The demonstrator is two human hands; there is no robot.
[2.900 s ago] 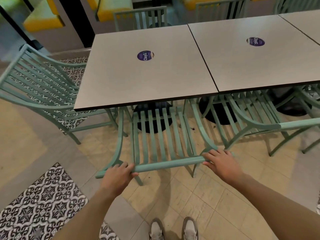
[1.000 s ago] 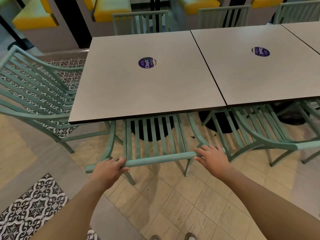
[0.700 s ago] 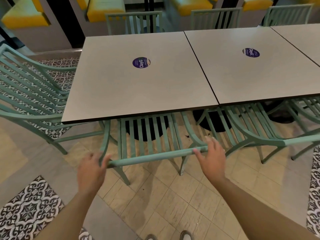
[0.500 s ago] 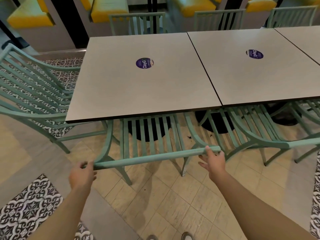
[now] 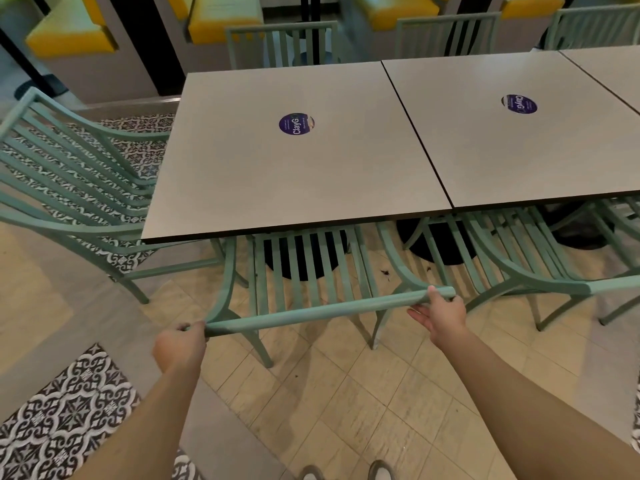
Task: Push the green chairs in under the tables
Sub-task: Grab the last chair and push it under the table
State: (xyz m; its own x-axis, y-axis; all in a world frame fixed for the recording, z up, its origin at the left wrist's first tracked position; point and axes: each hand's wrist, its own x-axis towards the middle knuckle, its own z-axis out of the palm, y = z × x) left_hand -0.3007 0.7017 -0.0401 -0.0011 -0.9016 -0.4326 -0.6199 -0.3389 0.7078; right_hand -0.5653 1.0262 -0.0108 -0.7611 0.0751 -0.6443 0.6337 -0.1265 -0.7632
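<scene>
Under table (image 5: pixel 294 174), green chair (image 5: pixel 311 271) faces it, left hand (image 5: pixel 178 348) gripping top rail, right hand (image 5: pixel 441 315) loose

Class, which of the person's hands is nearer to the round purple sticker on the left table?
Left. The left hand and right hand flank the sticker, right further sideways.
</scene>
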